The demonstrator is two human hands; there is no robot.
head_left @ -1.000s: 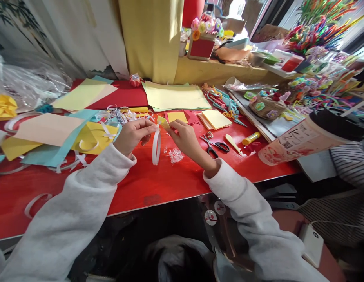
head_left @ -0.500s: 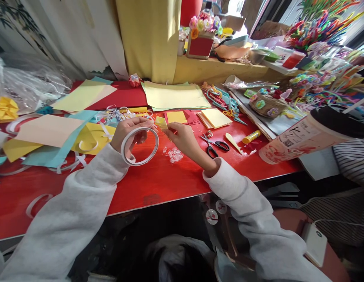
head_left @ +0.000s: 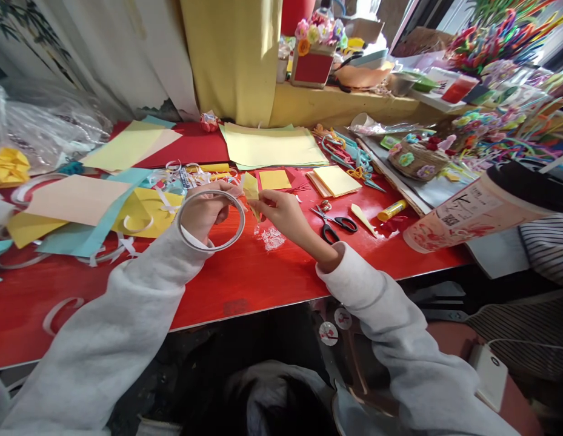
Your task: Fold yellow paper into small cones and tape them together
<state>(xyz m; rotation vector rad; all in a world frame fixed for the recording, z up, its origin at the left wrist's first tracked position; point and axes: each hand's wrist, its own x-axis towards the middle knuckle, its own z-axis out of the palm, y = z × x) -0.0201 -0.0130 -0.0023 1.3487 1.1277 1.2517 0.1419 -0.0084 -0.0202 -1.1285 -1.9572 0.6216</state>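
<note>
My left hand (head_left: 207, 213) is closed, with a large white roll of tape (head_left: 185, 237) at it; the ring crosses in front of the palm and cuff. Its fingertips meet the left edge of a small yellow paper piece (head_left: 250, 186). Whether they also pinch that paper is hidden. My right hand (head_left: 281, 211) pinches the lower part of the same paper between thumb and fingers, just above the red table (head_left: 263, 278). Below, a patch of whitish scraps (head_left: 271, 238) lies on the tabletop. Black-handled scissors (head_left: 330, 229) rest right of my right hand.
Yellow paper squares (head_left: 338, 181) and larger sheets (head_left: 274, 145) lie behind the hands. A glue stick (head_left: 392, 210) and a tall drink cup (head_left: 463, 212) stand or lie at right. Coloured paper (head_left: 81, 200) and white strips cover the left side.
The yellow paper has turned more upright between my hands, its lower end now pointing down. The tape roll has tilted and shifted slightly left.
</note>
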